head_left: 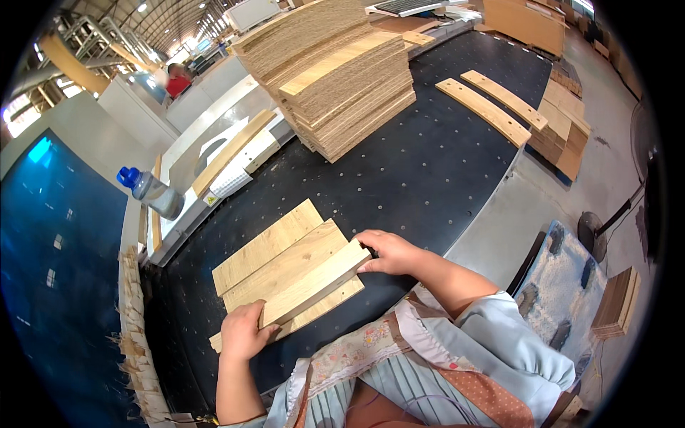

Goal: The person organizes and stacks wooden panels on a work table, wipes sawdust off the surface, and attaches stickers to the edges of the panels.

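Apron [360, 349]: floral, at the lower edge.
Held board [310, 285]: pale wood, spanning between both hands, above other boards.
Left hand [245, 329]: clamped on its left end.
Right hand [389, 252]: thumb and fingers clamped around its right end.
Flat boards [267, 245]: just beyond it, on the black table [371, 192].
Tall stack [357, 100]: farther back.

from my head, the fisheye view looks down and ahead, near my hands [389, 252] and the tabletop [389, 182].
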A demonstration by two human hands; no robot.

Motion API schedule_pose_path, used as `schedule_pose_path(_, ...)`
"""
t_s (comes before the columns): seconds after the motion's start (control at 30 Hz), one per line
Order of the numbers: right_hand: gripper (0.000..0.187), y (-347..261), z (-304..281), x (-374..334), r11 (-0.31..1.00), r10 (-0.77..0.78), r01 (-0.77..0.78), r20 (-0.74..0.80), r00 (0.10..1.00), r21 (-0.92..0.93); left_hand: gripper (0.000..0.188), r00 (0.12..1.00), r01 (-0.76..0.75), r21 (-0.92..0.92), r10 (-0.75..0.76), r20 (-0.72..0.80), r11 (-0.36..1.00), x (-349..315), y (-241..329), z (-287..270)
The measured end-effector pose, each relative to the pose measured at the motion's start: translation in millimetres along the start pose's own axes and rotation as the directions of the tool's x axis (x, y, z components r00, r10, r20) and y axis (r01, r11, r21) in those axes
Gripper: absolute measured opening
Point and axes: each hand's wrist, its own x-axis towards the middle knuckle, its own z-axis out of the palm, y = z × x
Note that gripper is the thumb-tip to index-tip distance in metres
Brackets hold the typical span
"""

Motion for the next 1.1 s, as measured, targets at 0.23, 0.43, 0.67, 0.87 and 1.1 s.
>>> schedule_pose_path(0.23, 0.07, 0.5, -21.5, -14.3, 0.997, 0.077, -0.078, -0.004, 0.997, -0.028, 0.052, 0.997, 0.033, -0.033, -0.03, 0.073, 0.999, 24.3, 29.7, -16.4)
schedule_pose_path(0.43, 0.068, 8.4, 0.4, -22.7, 0.994, 0.113, -0.112, -0.054, 0.992, 0.007, 0.057, 0.993, 0.088, -0.056, -0.084, 0.078, 0.995, 28.3, 27.1, 23.4)
schedule_pose_path(0.67, 0.07, 11.1, -14.0, -14.2, 1.0, 0.021, -0.021, -0.047, 0.999, -0.016, 0.052, 0.998, 0.068, 0.011, -0.068, 0.013, 0.998, 30.7, 30.8, 21.0)
schedule_pose_path(0.87, 0.082, -11.3, -94.6, 28.1, 0.653, 0.021, 0.362, -0.494, 0.869, 0.665, 0.054, 0.924, -0.089, -0.393, -0.071, -0.375, 0.915, 89.1, 53.1, -1.9)
schedule_pose_path(1.1, 0.078, -25.0, -72.9, 69.6, 0.833, -0.192, 0.389, -0.455, 0.869, 0.393, 0.05, 0.716, -0.596, -0.758, -0.251, -0.651, 0.266, 189.6, 145.2, 8.8)
